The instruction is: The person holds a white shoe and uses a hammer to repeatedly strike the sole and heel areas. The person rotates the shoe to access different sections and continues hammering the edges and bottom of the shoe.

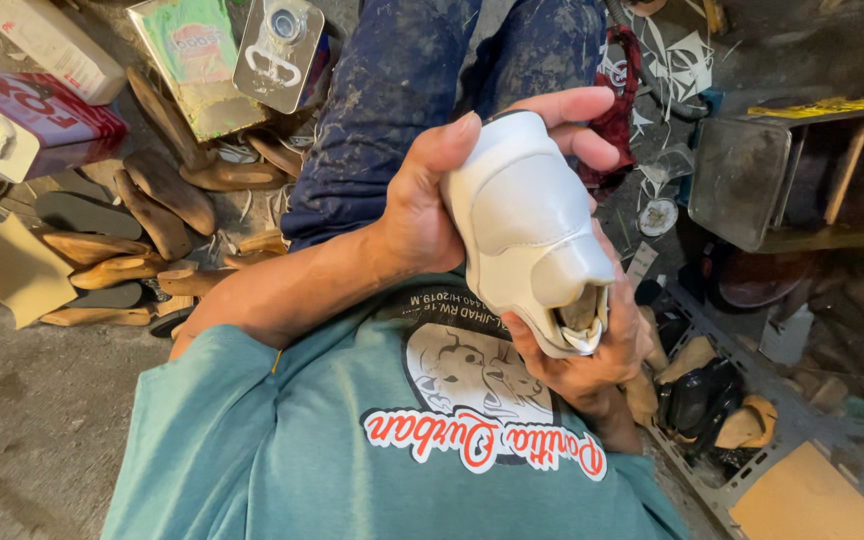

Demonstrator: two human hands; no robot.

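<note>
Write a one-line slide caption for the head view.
Both hands grip a white shoe upper, left hand around its top, right hand at its lower end, wooden lasts on the floor.

A cobbler's floor workshop: wooden shoe lasts [157, 195], glue tins [22, 120] and leather scraps [682, 60] litter the concrete floor [32, 420].

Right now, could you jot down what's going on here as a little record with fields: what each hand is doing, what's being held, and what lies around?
Held thing: white leather shoe upper stretched over a wooden form
Left hand: wrapped around the upper's back, fingers over the top
Right hand: gripping the lower open end from beneath
Clothing: teal printed shirt, dark stained trousers
Floor at left: brown wooden shoe forms, flat metal cans
At right: grey metal box, sheet of tan cardboard
</note>
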